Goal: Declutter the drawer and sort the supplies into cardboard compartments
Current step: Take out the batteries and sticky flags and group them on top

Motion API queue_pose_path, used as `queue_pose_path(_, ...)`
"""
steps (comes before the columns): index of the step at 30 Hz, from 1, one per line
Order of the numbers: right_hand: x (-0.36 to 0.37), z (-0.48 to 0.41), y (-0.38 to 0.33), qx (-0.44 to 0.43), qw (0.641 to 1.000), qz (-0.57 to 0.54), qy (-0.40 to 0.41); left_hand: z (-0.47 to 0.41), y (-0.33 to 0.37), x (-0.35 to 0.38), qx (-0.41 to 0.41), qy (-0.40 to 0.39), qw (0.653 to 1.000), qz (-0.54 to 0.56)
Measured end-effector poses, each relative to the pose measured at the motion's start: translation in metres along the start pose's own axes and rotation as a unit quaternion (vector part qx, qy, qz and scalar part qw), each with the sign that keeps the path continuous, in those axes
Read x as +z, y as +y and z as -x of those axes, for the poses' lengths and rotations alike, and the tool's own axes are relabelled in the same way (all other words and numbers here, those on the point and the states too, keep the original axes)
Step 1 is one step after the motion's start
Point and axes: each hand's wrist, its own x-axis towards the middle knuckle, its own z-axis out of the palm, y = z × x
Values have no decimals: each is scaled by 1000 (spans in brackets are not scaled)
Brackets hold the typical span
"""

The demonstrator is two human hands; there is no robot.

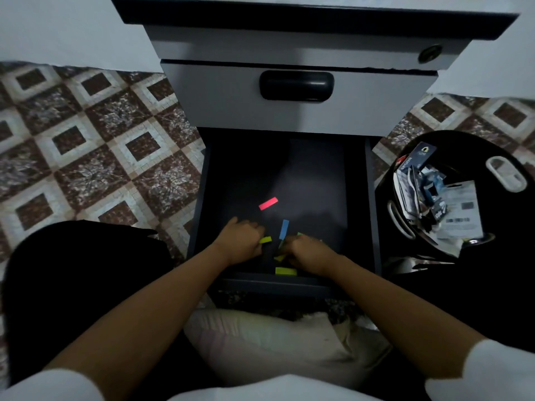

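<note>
- The left hand [240, 238] rests knuckles up, fingers curled, on the floor of the dark open drawer [318, 169]. A small yellow-green paper strip [265, 239] sticks out at its fingertips, but whether it is pinched cannot be told.
- The right hand [307, 253], just beside it, is also curled, and its grip is hidden.
- A second yellow-green strip [286, 271] lies near the drawer's front wall.
- A blue paper strip [284, 229] and a pink paper strip [268, 203] lie farther in.
- A black plastic basket [463, 146] of packets stands to the right of the drawer.
</note>
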Motion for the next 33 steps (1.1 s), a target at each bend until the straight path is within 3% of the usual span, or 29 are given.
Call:
queue_pose_path(6,-8,0,8,36,991,-81,99,0,-2,0,-14,-1,1000,7)
queue_pose_path(13,-3,4,-1,18,993,-94,-64,-2,-1,-3,-10,-6,1000,18)
queue_pose_path(17,-3,7,-2,12,994,-93,-62,-1,-1,-4,-10,-10,1000,17)
queue_pose_path(23,-1,8,-3,58,996,-71,16,-1,-1,-5,-9,-4,1000,20)
queue_pose_path(33,0,2,-7,85,994,-55,-44,0,-1,-6,-5,-14,1000,20)
